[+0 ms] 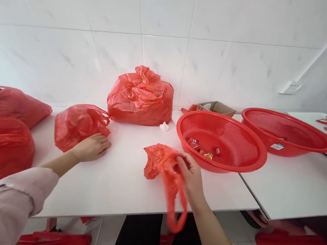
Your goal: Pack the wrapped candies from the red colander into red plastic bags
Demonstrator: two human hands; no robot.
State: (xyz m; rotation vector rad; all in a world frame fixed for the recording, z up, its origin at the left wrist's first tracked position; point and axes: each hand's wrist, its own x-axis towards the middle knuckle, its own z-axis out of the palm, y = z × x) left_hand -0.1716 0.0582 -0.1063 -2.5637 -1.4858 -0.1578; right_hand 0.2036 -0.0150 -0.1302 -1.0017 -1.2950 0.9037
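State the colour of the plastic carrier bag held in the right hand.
The plastic carrier bag is red; the head view shows it best.

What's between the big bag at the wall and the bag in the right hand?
A small crumpled white scrap on the tabletop, by the lower right of the wall bag; head view.

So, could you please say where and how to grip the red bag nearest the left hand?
Probably by the loose handle end of the red bag, from the right: its body bulges round at left, while thin handles jut right, near the left hand.
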